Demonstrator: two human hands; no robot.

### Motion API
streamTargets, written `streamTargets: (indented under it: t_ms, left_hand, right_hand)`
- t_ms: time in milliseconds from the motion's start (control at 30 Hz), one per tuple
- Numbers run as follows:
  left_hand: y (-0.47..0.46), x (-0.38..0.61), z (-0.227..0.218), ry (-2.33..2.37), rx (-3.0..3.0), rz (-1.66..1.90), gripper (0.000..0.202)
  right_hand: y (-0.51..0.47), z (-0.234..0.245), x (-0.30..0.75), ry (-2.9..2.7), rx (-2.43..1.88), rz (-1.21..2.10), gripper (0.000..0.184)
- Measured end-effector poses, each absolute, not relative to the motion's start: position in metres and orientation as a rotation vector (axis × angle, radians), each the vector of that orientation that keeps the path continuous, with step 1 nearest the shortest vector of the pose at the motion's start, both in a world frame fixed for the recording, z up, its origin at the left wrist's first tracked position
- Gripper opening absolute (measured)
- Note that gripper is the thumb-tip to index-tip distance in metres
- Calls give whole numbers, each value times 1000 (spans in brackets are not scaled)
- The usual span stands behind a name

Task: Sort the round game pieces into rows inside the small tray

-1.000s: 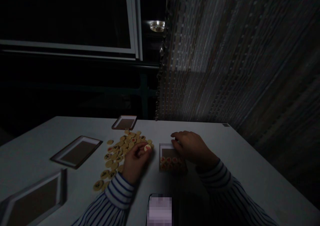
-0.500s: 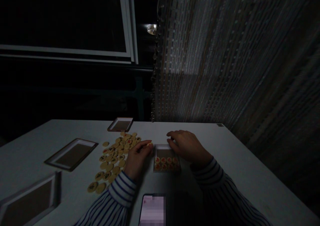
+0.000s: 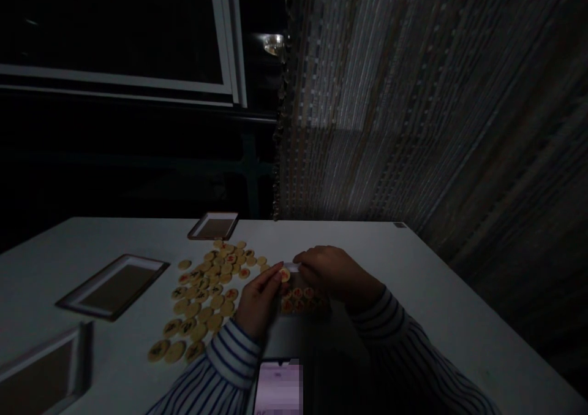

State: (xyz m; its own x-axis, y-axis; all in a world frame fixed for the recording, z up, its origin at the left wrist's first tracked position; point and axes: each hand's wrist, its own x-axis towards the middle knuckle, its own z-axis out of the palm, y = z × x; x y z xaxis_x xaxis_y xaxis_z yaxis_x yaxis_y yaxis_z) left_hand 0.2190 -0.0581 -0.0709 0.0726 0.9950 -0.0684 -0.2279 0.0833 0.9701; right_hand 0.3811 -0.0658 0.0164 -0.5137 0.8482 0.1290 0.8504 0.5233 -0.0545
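Observation:
My left hand [image 3: 258, 298] pinches a xiangqi piece [image 3: 285, 274] between thumb and fingers, its red-marked face showing. It hovers at the left side of a small open box [image 3: 292, 266]. Inside that box, round red-marked pieces [image 3: 297, 293] lie in rows at the near end. My right hand [image 3: 337, 274] is over the box's right side, fingers bent and thumb a little apart, with nothing visible in them. It hides part of the box. Left of my left hand spreads a loose heap of wooden xiangqi pieces [image 3: 202, 292], some red-marked, some black-marked, others blank side up.
Three more open trays stand on the white table [image 3: 441, 341]: one at the back [image 3: 192, 233], one at the left [image 3: 158, 269], one at the near left [image 3: 82, 357]. A lit phone [image 3: 278, 387] lies at the front edge. A string curtain [image 3: 367, 127] hangs behind.
My left hand has moved slightly right with the piece, turning its red face into view over the box. My right hand has come left and lower, its fingers more bent. The camera view has shifted slightly.

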Motion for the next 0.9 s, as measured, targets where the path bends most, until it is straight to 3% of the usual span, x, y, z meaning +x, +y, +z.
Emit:
streamTargets:
  t_ms: [500,900]
  left_hand:
    - [-62,221,-66,1002,1035,1274,29]
    - [-63,223,-69,1011,1045,1257,31]
  right_hand:
    - [-60,2,371,-2664,-1339,110,30]
    - [-63,7,372,-2659,-1294,24,26]
